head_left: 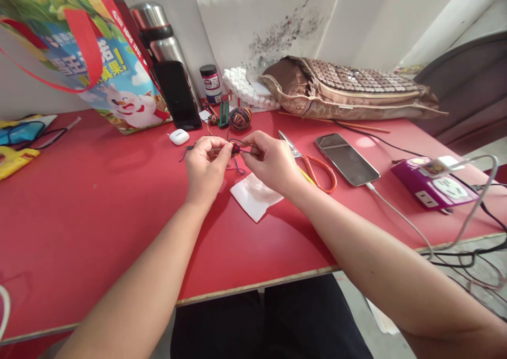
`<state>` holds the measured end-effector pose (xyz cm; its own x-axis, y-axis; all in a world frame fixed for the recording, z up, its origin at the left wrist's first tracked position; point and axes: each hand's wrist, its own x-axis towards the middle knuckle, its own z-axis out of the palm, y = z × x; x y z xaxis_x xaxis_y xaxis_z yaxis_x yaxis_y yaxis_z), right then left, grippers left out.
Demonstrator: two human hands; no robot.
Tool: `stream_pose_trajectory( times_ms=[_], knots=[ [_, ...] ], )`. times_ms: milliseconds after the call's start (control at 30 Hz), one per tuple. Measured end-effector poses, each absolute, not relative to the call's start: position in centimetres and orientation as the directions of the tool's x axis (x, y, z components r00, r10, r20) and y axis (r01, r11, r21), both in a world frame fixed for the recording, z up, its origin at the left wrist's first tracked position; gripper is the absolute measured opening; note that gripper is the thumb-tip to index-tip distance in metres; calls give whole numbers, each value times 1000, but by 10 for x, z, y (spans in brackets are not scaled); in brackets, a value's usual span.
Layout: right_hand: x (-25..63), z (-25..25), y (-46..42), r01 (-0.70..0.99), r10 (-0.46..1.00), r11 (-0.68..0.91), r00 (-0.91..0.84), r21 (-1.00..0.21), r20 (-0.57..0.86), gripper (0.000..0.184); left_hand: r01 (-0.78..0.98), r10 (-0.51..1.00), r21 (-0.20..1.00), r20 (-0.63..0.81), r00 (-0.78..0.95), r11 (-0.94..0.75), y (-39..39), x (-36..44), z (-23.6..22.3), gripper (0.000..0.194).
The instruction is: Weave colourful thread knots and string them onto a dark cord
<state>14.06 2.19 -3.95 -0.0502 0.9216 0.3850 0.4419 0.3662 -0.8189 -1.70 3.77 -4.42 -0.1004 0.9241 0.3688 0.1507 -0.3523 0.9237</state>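
My left hand [208, 164] pinches a small piece of multicoloured yarn work [235, 149] between thumb and fingers, above the red table. Just right of it, my right hand [272, 158] is closed, with a thin dark strand [244, 151] running from its fingertips to the piece. Whether a hook or needle is also in those fingers is hidden. A loose yarn end [240, 169] curls below the piece. Behind my hands lies a ball of multicoloured yarn [240, 119], with a smaller yarn bundle [213, 119] and a green-and-black cutter [224, 115] beside it.
White tissue [253, 200] lies under my right wrist. Orange-handled scissors [322, 174] and a charging phone [347, 159] are to the right, then a purple power strip [431, 185]. An upright phone [177, 95], earbud case [179, 137], flask [158, 31] and shopping bag [130, 105] stand left.
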Motion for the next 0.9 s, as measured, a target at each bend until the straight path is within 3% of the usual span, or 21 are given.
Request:
stream_pose_trajectory(
  times_ms=[100, 333, 400, 500, 567, 633, 767, 900],
  knots=[
    [141, -37, 22, 467, 916, 380, -71, -798, 394, 7, 179, 911, 905, 405, -81, -387, 38, -19, -46, 14],
    [141, -33, 22, 456, 916, 398, -163, -796, 366, 37, 208, 881, 864, 472, -18, -459, 33, -20, -35, 10],
    [143, -32, 23, 362, 950, 305, -182, -881, 254, 41, 104, 930, 926, 366, -12, -363, 34, -20, -32, 9],
    [147, -27, 23, 86, 959, -26, -280, -996, -49, 41, -73, 990, 989, 125, -62, -129, 39, -21, -30, 7],
    [149, -22, 25, -81, 912, -260, -348, -962, -217, 34, -147, 994, 988, 36, -108, -52, 43, -23, -28, 7],
    [151, -19, 26, -191, 884, -386, -356, -903, -303, 29, -224, 991, 974, 6, -132, -36, 45, -24, -25, 10],
    [151, -20, 30, -290, 892, -428, -285, -856, -350, 29, -363, 996, 931, 2, -86, -34, 45, -27, -21, 13],
    [149, -24, 30, -206, 940, -333, -151, -920, -306, 27, -377, 1000, 926, 11, -17, -16, 45, -28, -23, 13]
  ],
)
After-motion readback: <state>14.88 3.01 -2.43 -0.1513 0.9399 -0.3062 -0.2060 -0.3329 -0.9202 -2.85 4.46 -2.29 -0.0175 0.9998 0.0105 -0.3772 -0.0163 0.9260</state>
